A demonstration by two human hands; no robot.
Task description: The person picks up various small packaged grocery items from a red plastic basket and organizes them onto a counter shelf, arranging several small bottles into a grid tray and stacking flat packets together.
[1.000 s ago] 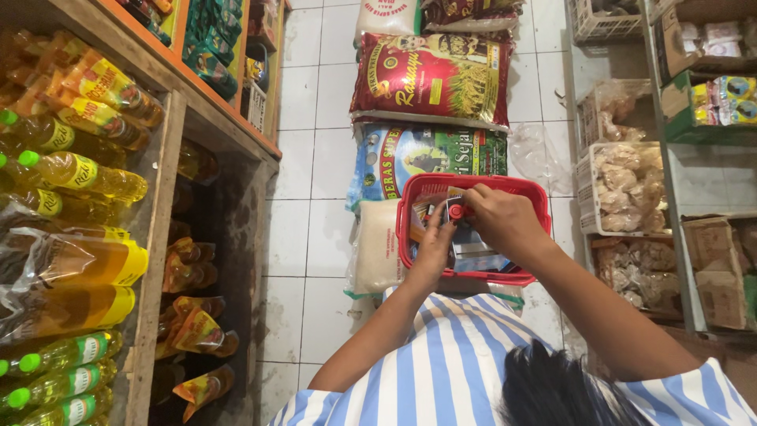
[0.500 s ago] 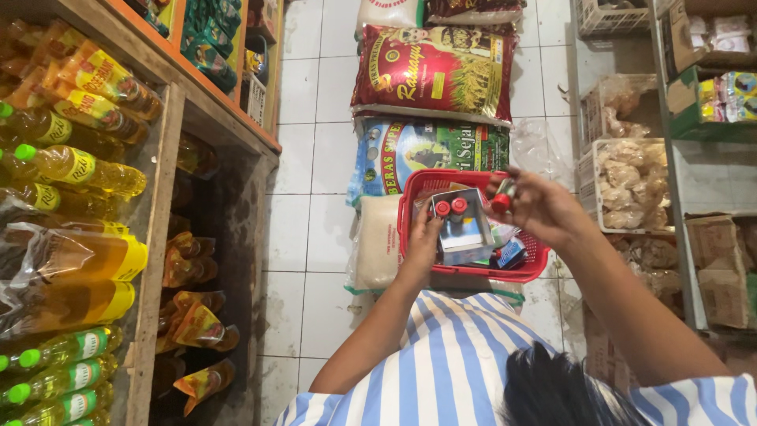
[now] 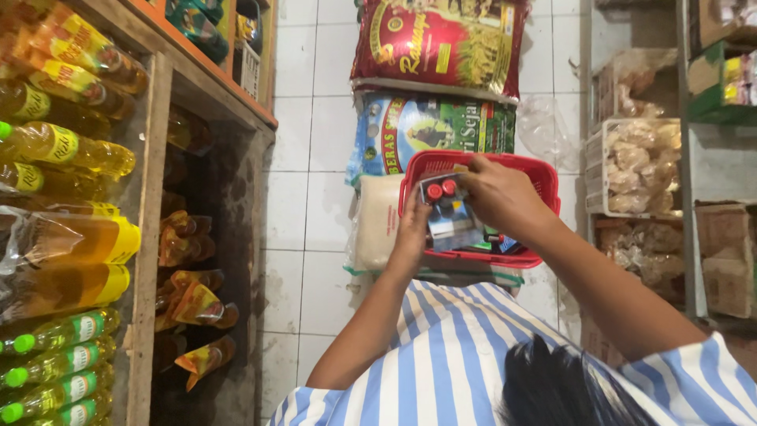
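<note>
Red basket point(image 3: 544, 177): my left hand point(image 3: 412, 237) clamps its rim at nine o'clock; right hand point(image 3: 497, 197) grips the boxed bottles point(image 3: 445, 207). I'd seat them flat.

floor point(image 3: 315, 118): white tile | on it: my 2 stacked rice sacks point(image 3: 430, 134), white sack point(image 3: 377, 225) | wooden shelf point(image 3: 146, 237): oil bottles point(image 3: 59, 146)

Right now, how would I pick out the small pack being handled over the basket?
Find the red plastic basket resting on the rice sacks in the aisle. Over it, the left hand and right hand hold a small pack of dark bottles, the only item with two red caps.
</note>
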